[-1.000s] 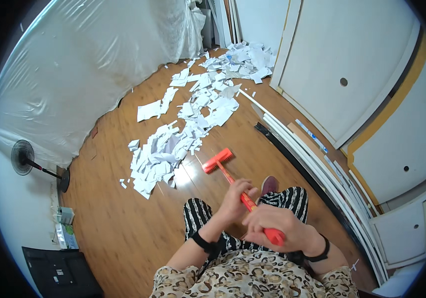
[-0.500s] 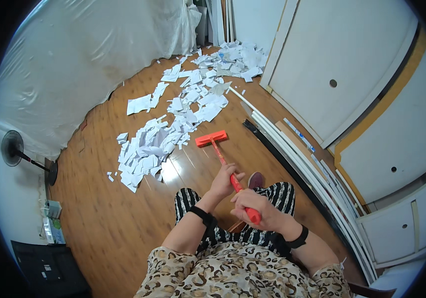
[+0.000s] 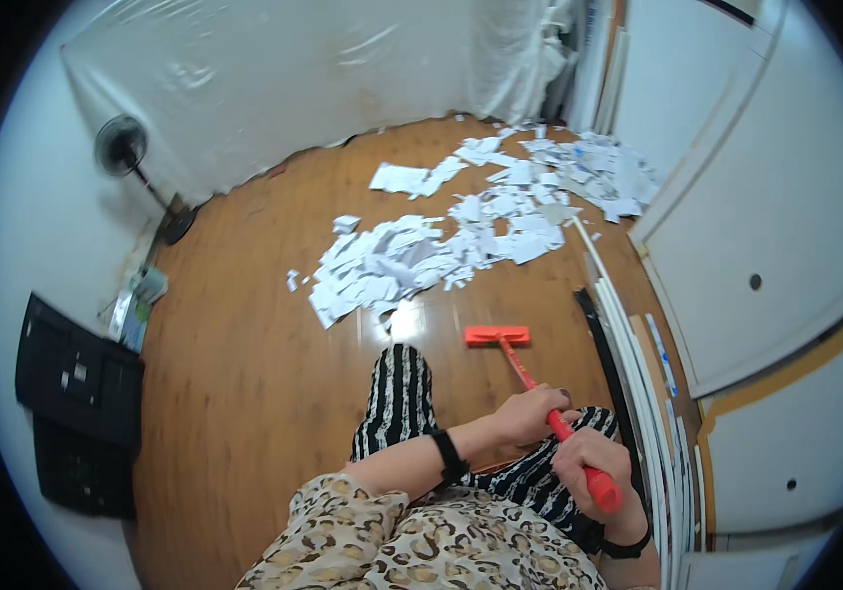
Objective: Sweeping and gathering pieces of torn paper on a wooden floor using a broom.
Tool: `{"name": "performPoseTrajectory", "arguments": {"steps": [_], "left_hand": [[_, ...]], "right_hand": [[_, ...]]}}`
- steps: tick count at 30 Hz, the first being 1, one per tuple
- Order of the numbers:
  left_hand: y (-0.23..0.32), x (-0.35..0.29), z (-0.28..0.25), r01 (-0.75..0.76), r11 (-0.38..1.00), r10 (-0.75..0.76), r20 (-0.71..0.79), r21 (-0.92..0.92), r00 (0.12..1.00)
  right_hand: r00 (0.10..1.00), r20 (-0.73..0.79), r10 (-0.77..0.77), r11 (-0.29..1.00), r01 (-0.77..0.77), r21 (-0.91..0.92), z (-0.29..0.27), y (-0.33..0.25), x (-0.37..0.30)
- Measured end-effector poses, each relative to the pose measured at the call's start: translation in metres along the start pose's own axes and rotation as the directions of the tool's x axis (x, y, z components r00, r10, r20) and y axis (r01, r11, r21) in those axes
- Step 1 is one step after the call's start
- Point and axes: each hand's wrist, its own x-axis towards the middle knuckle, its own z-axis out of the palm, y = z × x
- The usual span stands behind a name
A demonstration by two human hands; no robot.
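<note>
1. Head view, step: you seem to be bringing the red long-handled floor brush [image 3: 497,336] to bear beside the scattered white paper scraps [image 3: 387,264]. Its head lies ahead of you, near the scraps but apart from them, to their right; whether it touches the wooden floor [image 3: 244,393] is hard to tell.
2. Head view, next move: a stroke would call for a firm two-handed hold and a clear path past the long white strips [image 3: 628,334] on the right.
3. Head view, left hand [image 3: 529,415]: your fingers are curled around the handle, forward of the other hand.
4. Head view, right hand [image 3: 590,466]: clenched round the handle near its end, whose red tip sticks out.
</note>
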Motion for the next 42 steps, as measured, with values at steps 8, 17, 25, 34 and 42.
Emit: {"name": "performPoseTrajectory", "arguments": {"steps": [8,17,25,34,42], "left_hand": [[-0.055,-0.012,0.015,0.154,0.988,-0.151,-0.087,0.032,0.985],[-0.064,-0.008,-0.014,0.155,0.988,-0.142,-0.391,0.001,0.909],[-0.128,-0.059,-0.119,0.27,0.96,-0.127,-0.757,0.068,0.641],[-0.3,-0.167,-0.24,0.536,0.844,-0.258,-0.894,-0.025,0.365],[-0.42,-0.237,-0.339,0.79,0.612,-0.322,-0.908,0.014,0.266]], "right_hand": [[0.98,0.196,0.015,0.996,0.003,-0.092,0.023,0.013,0.013],[0.976,0.2,0.082,0.991,-0.058,-0.123,0.033,-0.017,0.055],[0.866,0.491,-0.097,0.992,0.125,-0.025,0.107,-0.009,0.136],[0.762,0.585,-0.278,0.961,0.213,0.179,0.265,0.086,0.236],[0.747,0.577,-0.33,0.938,0.188,0.292,0.406,0.161,0.316]]}}
